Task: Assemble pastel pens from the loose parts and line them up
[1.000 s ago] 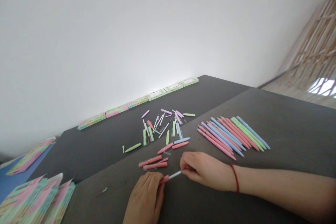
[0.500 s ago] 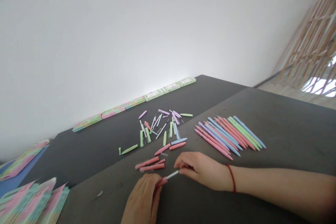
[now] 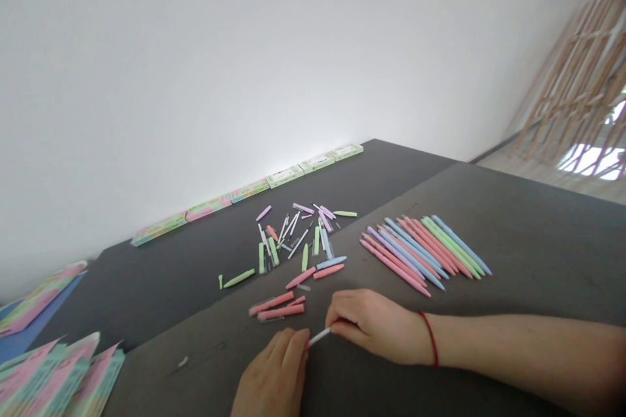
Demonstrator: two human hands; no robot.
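My left hand [image 3: 274,371] is closed around a pink pen barrel, of which only a sliver shows at the fingertips. From it a white pen refill [image 3: 320,337] sticks out towards my right hand [image 3: 364,326], whose thumb and fingers pinch the refill's other end. Just beyond my left hand lie pink pen barrels with clear clips [image 3: 281,311]. Further off are pink pen tips [image 3: 300,277] and a blue one [image 3: 331,263]. To the right, whole pens [image 3: 415,251] in pink, blue, purple and green lie side by side in a slanted row.
Loose green and purple pen parts and white refills [image 3: 299,244] are scattered mid-table. Flat pastel boxes [image 3: 286,176] line the wall edge. Pastel packets [image 3: 53,378] stand at the lower left, and another packet lies on a blue surface [image 3: 59,309] behind them.
My left hand has moved right and closer to my right hand. Less of the refill and pink barrel shows between them. The pens and parts on the table stay where they were.
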